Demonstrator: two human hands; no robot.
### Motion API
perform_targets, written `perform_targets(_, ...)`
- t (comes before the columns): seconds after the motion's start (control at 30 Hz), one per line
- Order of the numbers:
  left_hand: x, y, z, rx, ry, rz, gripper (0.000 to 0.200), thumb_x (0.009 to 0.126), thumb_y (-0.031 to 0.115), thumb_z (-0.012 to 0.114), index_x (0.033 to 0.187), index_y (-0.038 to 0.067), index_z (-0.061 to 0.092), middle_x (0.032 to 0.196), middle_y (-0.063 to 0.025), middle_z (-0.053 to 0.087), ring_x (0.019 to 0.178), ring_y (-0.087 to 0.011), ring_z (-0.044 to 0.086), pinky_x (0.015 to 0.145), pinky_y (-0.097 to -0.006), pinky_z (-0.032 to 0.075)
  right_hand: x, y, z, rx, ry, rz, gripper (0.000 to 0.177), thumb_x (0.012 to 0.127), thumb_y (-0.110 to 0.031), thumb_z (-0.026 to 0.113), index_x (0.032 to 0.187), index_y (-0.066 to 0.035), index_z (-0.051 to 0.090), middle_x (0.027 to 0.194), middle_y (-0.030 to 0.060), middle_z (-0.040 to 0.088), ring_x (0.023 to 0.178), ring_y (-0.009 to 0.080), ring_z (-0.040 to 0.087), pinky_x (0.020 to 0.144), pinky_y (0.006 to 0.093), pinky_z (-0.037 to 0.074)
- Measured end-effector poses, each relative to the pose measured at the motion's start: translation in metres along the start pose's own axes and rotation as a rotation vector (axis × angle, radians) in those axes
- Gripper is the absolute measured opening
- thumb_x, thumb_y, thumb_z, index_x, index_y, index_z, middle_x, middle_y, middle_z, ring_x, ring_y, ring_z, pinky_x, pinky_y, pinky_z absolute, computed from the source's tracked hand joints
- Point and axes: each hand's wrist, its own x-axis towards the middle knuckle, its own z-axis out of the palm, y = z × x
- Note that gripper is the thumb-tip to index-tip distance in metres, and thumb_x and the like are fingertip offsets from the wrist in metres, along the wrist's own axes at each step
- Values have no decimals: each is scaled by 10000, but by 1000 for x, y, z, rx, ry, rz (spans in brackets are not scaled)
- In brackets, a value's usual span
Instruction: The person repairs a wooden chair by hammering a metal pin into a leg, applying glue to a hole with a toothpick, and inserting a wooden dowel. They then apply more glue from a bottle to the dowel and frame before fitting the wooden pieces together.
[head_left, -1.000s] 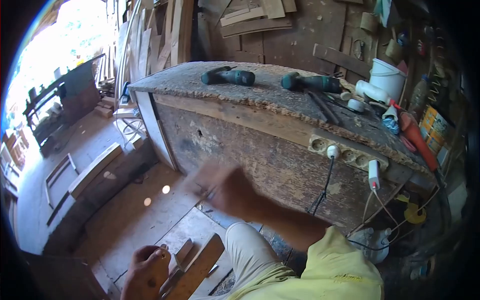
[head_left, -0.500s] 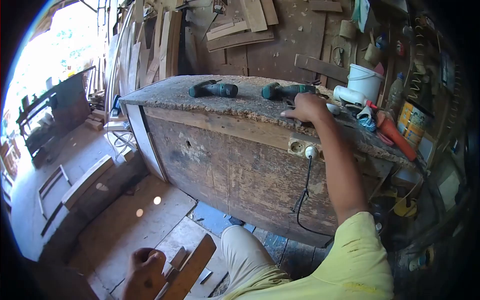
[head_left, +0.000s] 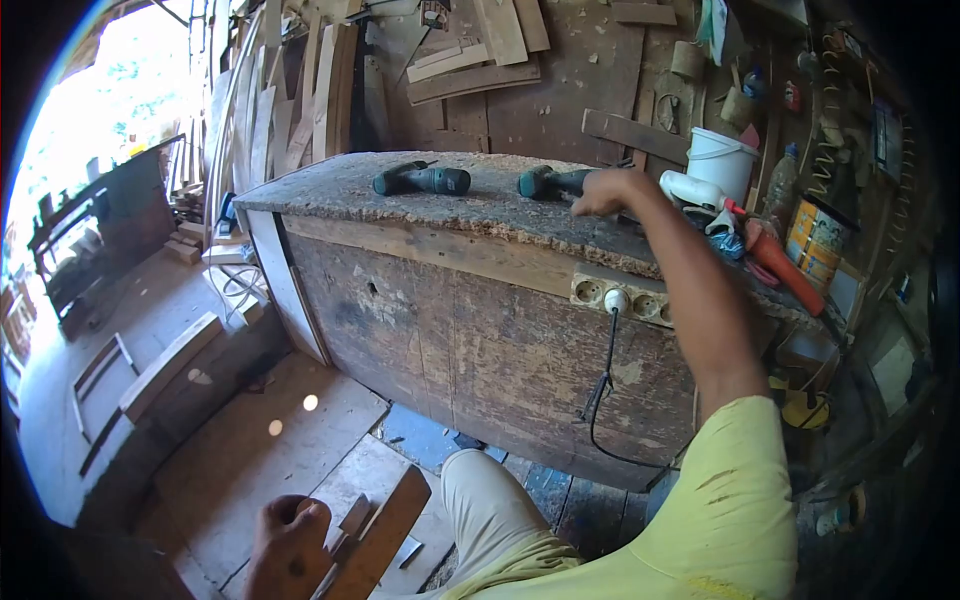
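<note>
My right hand (head_left: 607, 192) reaches over the worktop (head_left: 320, 185), at the right end of a green and black drill (head_left: 550, 182). Its fingers are bent down and together; what they hold is hidden. A second drill (head_left: 425, 180) lies to the left on the same top. Low in the view, my left hand (head_left: 290, 545) has curled fingers and is closed on a wooden piece (head_left: 385, 530), which slants up to the right. A small block (head_left: 354, 513) sits against that piece's left side.
White bucket (head_left: 720, 165), white bottle (head_left: 690, 190), orange-red tool (head_left: 785, 265) and yellow can (head_left: 818, 240) stand or lie at the worktop's right. A socket strip (head_left: 588, 291) with a plugged black cable (head_left: 596, 400) is on its front. Boards (head_left: 335, 90) lean behind.
My right hand has turned, its fingers now drawn together and pointing down, and the forearm has swung right. My left hand and the wooden piece look nearly the same. The view has shifted slightly.
</note>
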Motion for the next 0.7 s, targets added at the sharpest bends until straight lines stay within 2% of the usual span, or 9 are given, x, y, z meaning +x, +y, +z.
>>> perform_targets(0.03,-1,3,1,22,8,-16,326,782,307,716,671,46,555,580,41,468,493,-51,411,444,-252,290,12,11,-3,-43,-44,72,428,842,-389,600,1066,-33,681,1059,121,681,879,259,648,769,411,510)
perform_targets(0.07,-1,3,1,19,10,-23,326,782,307,716,671,46,555,580,41,468,493,-51,411,444,-252,290,19,28,-10,-46,-49,67,428,842,-389,600,1066,-33,681,1059,121,681,879,259,648,769,411,510)
perform_targets(0.13,0,1,1,-21,-5,-16,324,782,307,717,675,48,554,575,39,466,475,-50,405,432,-252,283,28,63,-13,545,-185,23,304,831,-334,616,919,-55,699,952,100,694,662,164,631,570,353,505)
perform_targets(0.2,0,2,3,-14,22,-15,313,782,298,712,679,44,560,581,37,469,482,-51,414,430,-250,289,11,77,-28,874,-239,-26,227,822,-311,636,820,-88,676,846,76,681,484,86,538,403,263,415)
perform_targets(0.23,0,3,4,-5,44,-5,302,782,289,707,684,40,566,586,36,471,488,-52,424,429,-248,295,11,79,-24,883,-87,-214,231,819,-294,636,865,-72,674,767,68,654,403,80,485,331,222,350)
perform_targets(0.37,15,-12,-2,30,54,-21,268,774,258,706,771,7,613,635,19,511,527,-60,454,453,-254,339,-22,43,-30,1245,191,-437,312,831,-309,605,990,-47,661,730,9,611,437,56,469,359,221,363)
perform_targets(0.5,13,-9,-8,74,85,-114,300,786,252,708,896,-20,646,750,-11,579,640,-87,512,547,-264,408,-87,-62,-12,1371,387,-636,394,864,-328,554,1095,-18,630,740,-16,602,611,11,491,501,176,285)
perform_targets(0.63,11,-14,-16,-24,14,-98,334,808,265,717,965,-24,661,843,-38,633,728,-104,546,630,-267,440,-110,-153,60,1596,170,-637,455,862,-466,629,1037,-46,643,723,14,618,626,67,552,548,199,346)
perform_targets(0.7,7,-10,-15,-97,-17,-63,318,825,268,720,951,-17,662,848,-59,650,709,-99,561,589,-261,449,-101,-179,100,1558,-89,-727,369,887,-389,648,1001,-38,645,730,18,624,625,82,562,555,220,373)
